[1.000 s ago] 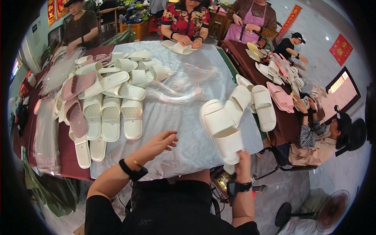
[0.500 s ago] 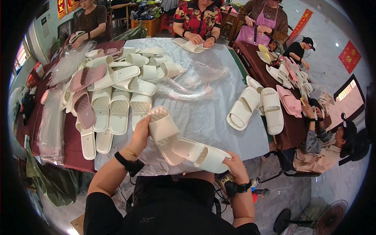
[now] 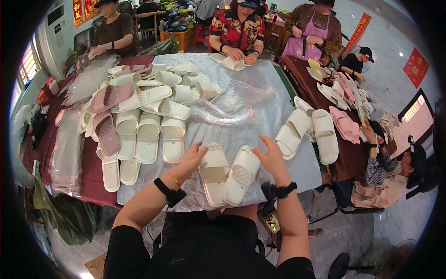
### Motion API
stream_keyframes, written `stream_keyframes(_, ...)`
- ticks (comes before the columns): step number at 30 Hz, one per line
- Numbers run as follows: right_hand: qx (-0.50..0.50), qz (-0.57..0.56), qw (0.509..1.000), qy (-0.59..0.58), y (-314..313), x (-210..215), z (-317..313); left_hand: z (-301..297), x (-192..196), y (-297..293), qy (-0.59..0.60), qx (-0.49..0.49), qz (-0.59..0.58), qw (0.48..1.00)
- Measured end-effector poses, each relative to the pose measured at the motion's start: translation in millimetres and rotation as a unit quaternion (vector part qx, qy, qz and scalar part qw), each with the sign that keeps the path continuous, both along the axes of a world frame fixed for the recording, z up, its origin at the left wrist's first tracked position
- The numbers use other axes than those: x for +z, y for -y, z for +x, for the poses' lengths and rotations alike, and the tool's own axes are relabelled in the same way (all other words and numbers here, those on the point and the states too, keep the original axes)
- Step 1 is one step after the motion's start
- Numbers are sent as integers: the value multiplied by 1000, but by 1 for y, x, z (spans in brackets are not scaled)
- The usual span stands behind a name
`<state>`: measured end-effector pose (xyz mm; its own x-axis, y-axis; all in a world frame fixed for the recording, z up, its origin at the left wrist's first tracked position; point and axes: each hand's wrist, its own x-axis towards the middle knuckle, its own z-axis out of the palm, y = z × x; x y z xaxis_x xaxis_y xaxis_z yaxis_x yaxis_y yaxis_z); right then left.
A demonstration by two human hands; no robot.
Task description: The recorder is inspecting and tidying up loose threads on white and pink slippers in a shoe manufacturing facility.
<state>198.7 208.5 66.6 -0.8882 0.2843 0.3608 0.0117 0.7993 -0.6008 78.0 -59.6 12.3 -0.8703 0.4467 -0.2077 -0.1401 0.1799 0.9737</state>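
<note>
Between left fingers [image 3: 197, 151] and right fingers [image 3: 269, 146] lie two slippers [image 3: 242, 173].

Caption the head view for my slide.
Left hand and right hand flank two white open-toed slippers on a pale blue sheet.

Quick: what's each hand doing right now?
Left hand: open, at the front pair's left white slipper; contact unclear.
Right hand: open, near that pair's right white slipper; contact unclear.
</note>
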Motion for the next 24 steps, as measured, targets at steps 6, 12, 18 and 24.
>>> stream_keyframes(6, 25, -88, 988, 122, 21, -39, 36, 11, -1, 18, -72, -123, -111, 984)
stream_keyframes(12, 47, -59, 991, 108, 25, -56, 44, 5, 8, -6, -189, -207, -179, 943)
stream_keyframes(18, 36, -264, 961, 71, 17, -75, 52, -60, 7, -30, -321, -156, -293, 887)
stream_keyframes(24, 49, -303, 950, 52, 11, -91, 57, -77, 0, -50, -365, -94, -345, 860)
